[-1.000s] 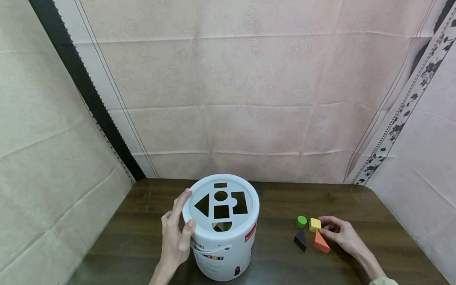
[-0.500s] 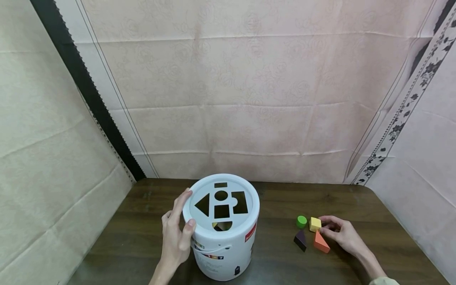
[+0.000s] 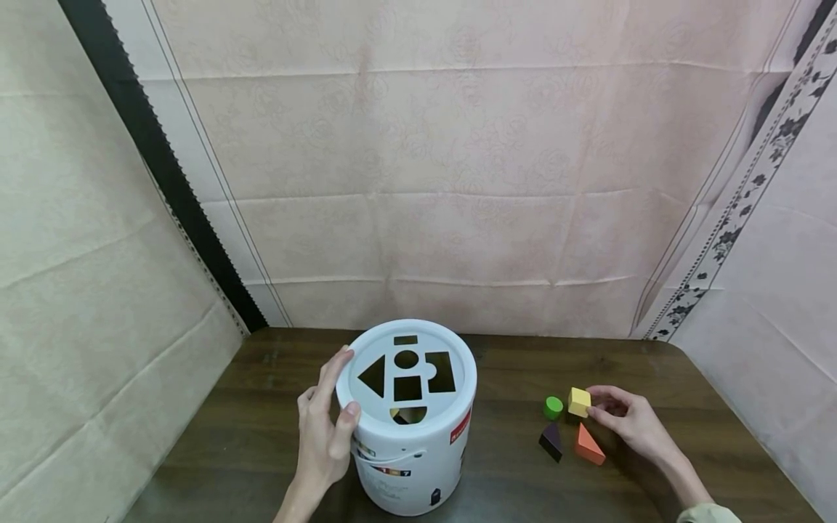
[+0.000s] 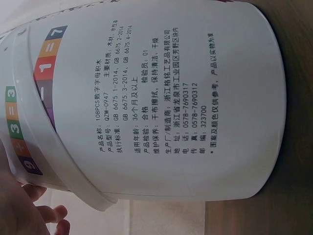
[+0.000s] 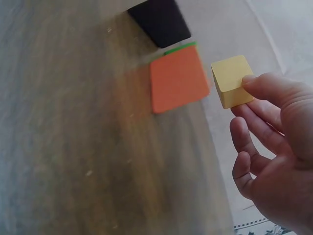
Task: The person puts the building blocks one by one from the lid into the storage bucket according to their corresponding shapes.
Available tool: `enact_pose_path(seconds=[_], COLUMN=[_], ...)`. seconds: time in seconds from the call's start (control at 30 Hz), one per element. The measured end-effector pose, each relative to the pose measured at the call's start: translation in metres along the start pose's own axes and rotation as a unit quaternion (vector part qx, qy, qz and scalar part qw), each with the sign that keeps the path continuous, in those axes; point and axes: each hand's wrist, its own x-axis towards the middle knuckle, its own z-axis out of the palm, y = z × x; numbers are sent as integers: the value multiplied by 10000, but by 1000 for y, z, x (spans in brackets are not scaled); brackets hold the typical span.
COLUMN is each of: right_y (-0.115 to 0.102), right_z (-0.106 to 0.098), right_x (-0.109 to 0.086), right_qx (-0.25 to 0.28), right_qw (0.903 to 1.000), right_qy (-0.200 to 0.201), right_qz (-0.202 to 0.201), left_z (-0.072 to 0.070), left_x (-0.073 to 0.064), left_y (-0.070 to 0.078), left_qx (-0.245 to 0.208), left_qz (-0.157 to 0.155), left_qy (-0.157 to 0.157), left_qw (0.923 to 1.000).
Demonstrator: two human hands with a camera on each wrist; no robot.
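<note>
Yellow cube in R hand, apart fr. L hand.

Two bare hands, one pale sleeve.
The left hand, lower centre of the head view, has slender fingers and a bare wrist and forearm down to the frame's bottom edge. The right hand, lower right, is likewise slim, with a narrow bare forearm that runs into a pale, faintly green sleeve; only its end shows, cut off by the bottom edge. The right wrist view, at right, shows rounded fingertips and a broad palm base.
</note>
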Motion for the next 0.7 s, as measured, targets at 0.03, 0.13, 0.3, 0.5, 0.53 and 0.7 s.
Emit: enact_pose_path(seconds=[0.03, 0.13, 0.3, 0.5, 0.53, 0.7], right_y=[-2, -10, -26, -55, -56, -53], right_z=[0, 0, -2, -4, -4, -2], right_x=[1, 4, 8, 12, 13, 17], right_qx=[-32, -74, -53, -109, -126, -100], right_qw=[10000, 9999, 9998, 9989, 9988, 9985], right_qy=[34, 86, 97, 109, 115, 102], right_qz=[-49, -113, -171, -435, -462, -529], left_z=[0, 0, 0, 0, 0, 0], left_x=[0, 0, 0, 0, 0, 0], left_y=[0, -1, -1, -1, -1, 0], left_qx=[2, 6, 4, -14, -14, -12], left_qz=[-2, -9, -43, -19, -16, -31], left_qy=[-2, -6, -9, 4, 5, 2], left_qw=[10000, 10000, 10000, 10000, 10000, 10000])
